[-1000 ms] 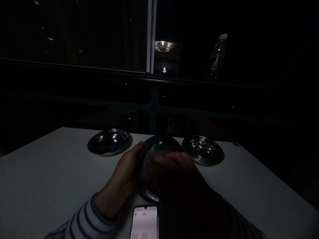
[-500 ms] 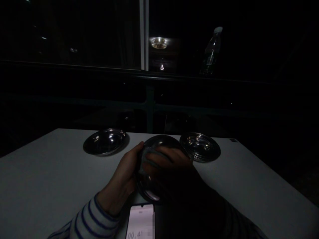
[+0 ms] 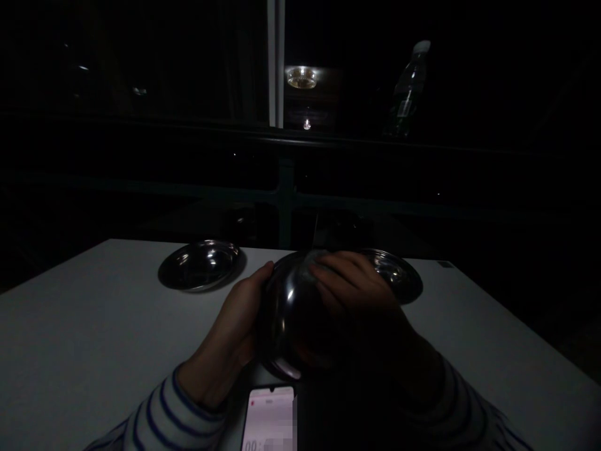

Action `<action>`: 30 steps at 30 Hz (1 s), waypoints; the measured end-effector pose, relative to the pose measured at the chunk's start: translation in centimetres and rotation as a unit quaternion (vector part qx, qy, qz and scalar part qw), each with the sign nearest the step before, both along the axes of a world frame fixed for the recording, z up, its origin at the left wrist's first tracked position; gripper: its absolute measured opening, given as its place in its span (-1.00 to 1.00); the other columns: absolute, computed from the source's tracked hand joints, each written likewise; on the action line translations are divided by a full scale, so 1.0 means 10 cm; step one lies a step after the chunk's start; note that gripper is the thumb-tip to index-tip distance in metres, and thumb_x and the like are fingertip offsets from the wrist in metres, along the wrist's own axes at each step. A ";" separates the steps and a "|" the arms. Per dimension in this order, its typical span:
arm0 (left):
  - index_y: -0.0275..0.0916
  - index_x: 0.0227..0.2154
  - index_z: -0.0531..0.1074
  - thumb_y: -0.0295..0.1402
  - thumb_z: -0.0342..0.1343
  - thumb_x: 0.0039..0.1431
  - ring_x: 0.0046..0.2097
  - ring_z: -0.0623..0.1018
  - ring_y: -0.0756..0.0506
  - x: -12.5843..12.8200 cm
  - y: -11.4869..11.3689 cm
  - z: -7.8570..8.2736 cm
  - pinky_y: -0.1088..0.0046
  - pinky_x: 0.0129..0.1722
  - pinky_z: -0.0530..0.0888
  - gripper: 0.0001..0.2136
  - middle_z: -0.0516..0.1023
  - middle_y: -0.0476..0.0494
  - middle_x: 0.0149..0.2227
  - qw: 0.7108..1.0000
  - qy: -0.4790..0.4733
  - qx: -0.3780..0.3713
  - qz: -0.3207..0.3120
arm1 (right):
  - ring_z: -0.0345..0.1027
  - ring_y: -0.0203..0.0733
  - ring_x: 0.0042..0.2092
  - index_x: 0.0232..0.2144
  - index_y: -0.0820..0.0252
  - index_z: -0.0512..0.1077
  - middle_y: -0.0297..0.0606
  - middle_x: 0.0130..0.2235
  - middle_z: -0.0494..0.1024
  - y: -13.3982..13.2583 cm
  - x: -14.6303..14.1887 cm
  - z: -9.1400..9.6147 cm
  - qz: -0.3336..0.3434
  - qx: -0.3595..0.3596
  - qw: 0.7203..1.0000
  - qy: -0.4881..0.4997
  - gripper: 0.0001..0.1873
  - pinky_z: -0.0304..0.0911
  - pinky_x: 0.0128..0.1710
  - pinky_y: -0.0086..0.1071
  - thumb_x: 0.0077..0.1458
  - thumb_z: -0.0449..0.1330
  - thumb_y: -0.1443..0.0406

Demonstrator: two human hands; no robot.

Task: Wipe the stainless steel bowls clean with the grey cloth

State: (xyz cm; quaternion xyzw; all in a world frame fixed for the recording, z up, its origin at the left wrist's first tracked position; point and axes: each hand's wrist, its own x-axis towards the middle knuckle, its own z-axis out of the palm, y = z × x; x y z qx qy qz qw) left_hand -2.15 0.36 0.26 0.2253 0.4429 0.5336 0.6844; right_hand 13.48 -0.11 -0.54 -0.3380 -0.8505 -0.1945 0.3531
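The scene is very dark. My left hand [image 3: 235,329] grips the left rim of a shiny metal plate [image 3: 286,319], held tilted above the white table [image 3: 84,338]. My right hand [image 3: 352,288] presses a small pale cloth [image 3: 313,260] against the plate's far upper part, fingers curled over it. Both sleeves are striped.
Two more metal plates rest on the table: one [image 3: 201,265] at the back left, another [image 3: 399,275] at the back right, partly behind my right hand. A lit phone [image 3: 271,418] lies at the near edge. A plastic bottle [image 3: 407,88] stands on a dark ledge beyond.
My right hand has slid with the cloth from the middle of the plate up to its far rim. The left hand keeps its hold in the same place.
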 end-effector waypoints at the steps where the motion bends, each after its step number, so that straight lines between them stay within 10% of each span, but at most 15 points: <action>1: -0.28 -0.60 0.42 -0.30 0.01 0.07 -0.64 0.44 -0.01 0.00 0.00 0.00 0.52 -0.66 0.37 -0.78 0.47 -0.05 -0.66 1.000 0.002 -0.006 -0.002 | 0.18 -0.10 -0.06 -0.12 0.24 0.36 -0.19 -0.07 0.43 0.00 0.00 0.00 -0.009 0.003 1.000 0.005 -0.71 0.22 -0.17 -0.23 0.15 -0.04 0.29; 23: -0.30 -0.55 0.42 -0.31 0.03 0.05 -0.61 0.46 -0.04 0.00 -0.01 -0.02 0.50 -0.63 0.38 -0.82 0.47 -0.07 -0.64 0.999 0.044 0.009 0.017 | 0.19 -0.10 -0.09 -0.12 0.26 0.36 -0.16 -0.08 0.41 0.03 0.08 0.03 -0.008 -0.015 1.000 0.005 -0.71 0.21 -0.11 -0.18 0.16 -0.06 0.35; 30: -0.30 -0.57 0.39 -0.34 -0.01 0.07 -0.64 0.45 -0.02 -0.02 0.03 -0.05 0.50 -0.65 0.39 -0.80 0.46 -0.07 -0.65 0.999 0.011 0.007 0.034 | 0.22 -0.14 -0.17 -0.21 0.21 0.38 -0.25 -0.17 0.46 -0.08 -0.17 -0.07 0.055 0.001 0.998 -0.033 -0.79 0.27 -0.38 -0.36 0.10 0.03 0.30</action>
